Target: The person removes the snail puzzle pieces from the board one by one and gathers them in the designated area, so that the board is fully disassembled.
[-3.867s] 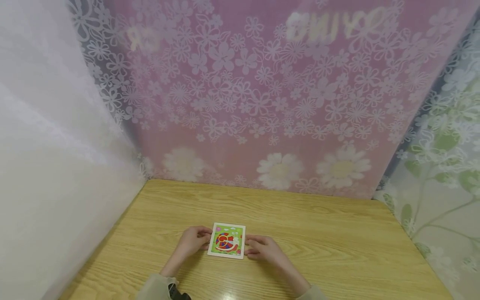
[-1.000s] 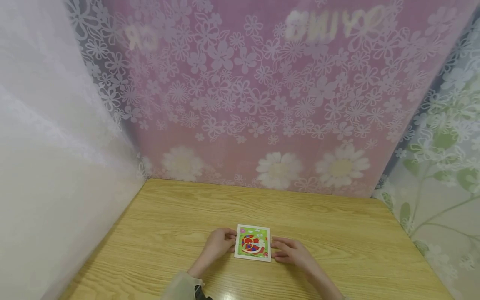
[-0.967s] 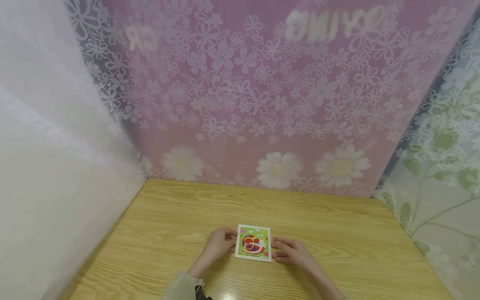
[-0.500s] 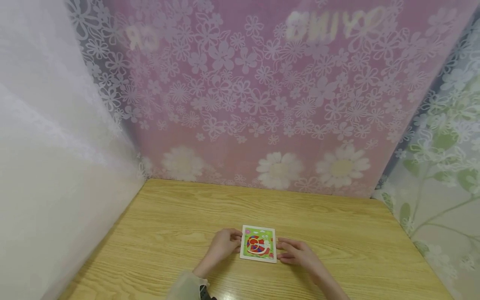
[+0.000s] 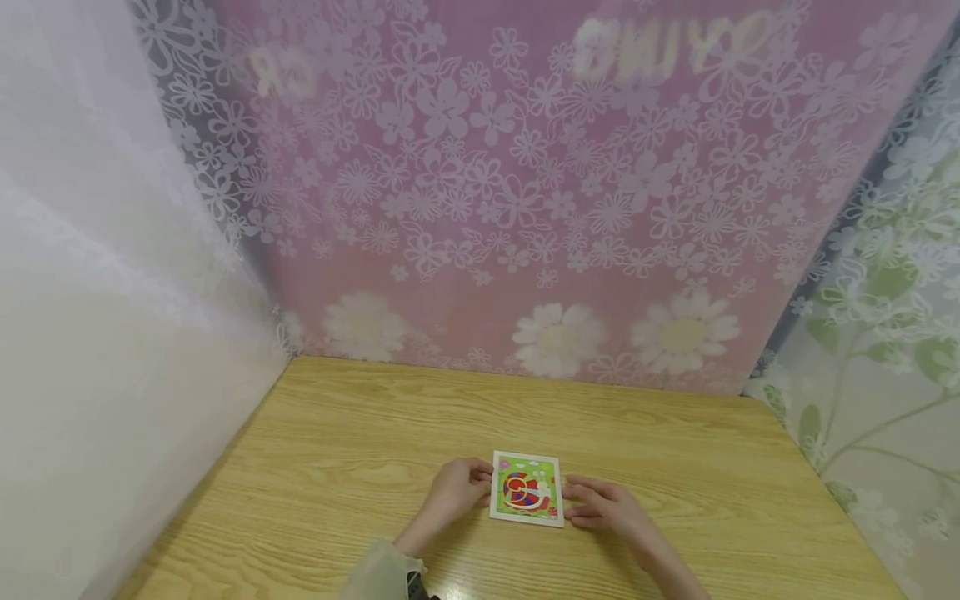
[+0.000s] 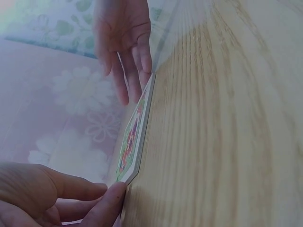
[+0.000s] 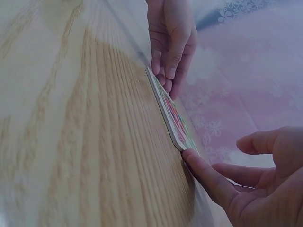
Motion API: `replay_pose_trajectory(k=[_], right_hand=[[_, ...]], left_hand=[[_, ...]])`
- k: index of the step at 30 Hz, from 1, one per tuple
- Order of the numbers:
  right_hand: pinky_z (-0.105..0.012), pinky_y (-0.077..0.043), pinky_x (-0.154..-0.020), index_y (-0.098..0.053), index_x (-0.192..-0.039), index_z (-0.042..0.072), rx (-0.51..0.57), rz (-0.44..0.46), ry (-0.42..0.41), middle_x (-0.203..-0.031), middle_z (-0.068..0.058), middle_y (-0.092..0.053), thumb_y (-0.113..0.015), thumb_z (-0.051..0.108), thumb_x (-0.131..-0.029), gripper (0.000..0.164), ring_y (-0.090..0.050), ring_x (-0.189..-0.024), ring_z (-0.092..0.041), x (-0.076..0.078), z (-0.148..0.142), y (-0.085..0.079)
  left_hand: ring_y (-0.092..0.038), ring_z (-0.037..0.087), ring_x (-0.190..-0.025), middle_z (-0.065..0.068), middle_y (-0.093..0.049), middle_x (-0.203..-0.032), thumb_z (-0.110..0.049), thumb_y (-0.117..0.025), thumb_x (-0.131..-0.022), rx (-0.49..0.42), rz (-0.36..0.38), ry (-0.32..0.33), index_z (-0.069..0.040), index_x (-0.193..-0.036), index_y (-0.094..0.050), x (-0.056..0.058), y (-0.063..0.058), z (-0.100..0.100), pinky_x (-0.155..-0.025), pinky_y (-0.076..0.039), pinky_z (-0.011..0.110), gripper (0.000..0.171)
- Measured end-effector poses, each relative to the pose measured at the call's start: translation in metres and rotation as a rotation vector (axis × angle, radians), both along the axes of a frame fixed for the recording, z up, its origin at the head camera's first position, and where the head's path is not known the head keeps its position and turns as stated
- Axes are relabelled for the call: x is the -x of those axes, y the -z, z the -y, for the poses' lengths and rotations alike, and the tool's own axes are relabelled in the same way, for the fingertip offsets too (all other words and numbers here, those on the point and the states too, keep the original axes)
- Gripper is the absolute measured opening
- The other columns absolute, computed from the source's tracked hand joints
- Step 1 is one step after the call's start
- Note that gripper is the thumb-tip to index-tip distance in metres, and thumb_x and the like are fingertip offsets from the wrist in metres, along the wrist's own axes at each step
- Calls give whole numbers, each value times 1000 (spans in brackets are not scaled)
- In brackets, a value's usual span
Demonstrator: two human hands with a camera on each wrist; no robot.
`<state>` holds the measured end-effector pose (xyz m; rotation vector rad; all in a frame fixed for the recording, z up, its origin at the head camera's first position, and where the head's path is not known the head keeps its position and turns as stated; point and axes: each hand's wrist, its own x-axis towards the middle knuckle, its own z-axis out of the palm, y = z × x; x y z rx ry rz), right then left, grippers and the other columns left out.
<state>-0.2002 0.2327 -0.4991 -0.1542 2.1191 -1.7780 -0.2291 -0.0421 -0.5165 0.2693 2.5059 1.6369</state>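
A square snail puzzle (image 5: 551, 468) with a pale wooden border lies flat on the wood-grain table, picture side up. Its picture shows a snail with a red and blue shell on green. At its left edge is my left hand (image 5: 456, 493), thumb and forefinger (image 6: 102, 205) right against the border. Across from it, my right hand (image 5: 611, 510) has its fingers loosely extended, the fingertips (image 7: 190, 156) at the right edge. Neither hand curls around the board. The wrist views show the puzzle edge-on between the two hands, low on the tabletop.
The wooden table (image 5: 360, 408) runs back to a pink flowered curtain (image 5: 450, 208). A white sheet (image 5: 112, 333) hangs along the left, and a leafy-patterned curtain (image 5: 885, 400) along the right. A dark watch-like band (image 5: 415, 586) sits at the left wrist.
The puzzle has slid to the right across the table, with both hands moving along at its sides. During the last second this rightward shift is small.
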Motion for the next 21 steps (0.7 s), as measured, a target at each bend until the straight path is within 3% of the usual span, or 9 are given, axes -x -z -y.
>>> replay_pose_trajectory(k=[9, 16, 21], right_hand=[[-33, -58, -88, -34, -146, -20, -7, 0, -12, -135, -31, -59, -48, 27, -109, 62, -70, -108, -32, 0, -6, 0], [-34, -58, -89, -32, -146, -21, -10, 5, -18, -137, -32, -56, -45, 25, -110, 60, -71, -106, -30, 0, -8, 2], [-37, -58, -89, -30, -146, -22, -10, -3, -23, -137, -32, -56, -44, 24, -110, 60, -70, -106, -31, 2, -10, 3]], left_hand=[[-66, 19, -78, 8, -68, -90, 3, -66, -94, 23, -22, 11, 8, -109, -70, 0, 1, -4, -61, -59, 25, 16], [-66, 16, -85, 6, -72, -97, -9, -65, -98, 191, -179, 37, 3, -114, -71, 1, 4, 3, -71, -56, 27, 21], [-71, 24, -97, 11, -73, -110, -15, -62, -102, 210, -245, 86, 2, -123, -68, -1, 1, 12, -80, -59, 32, 28]])
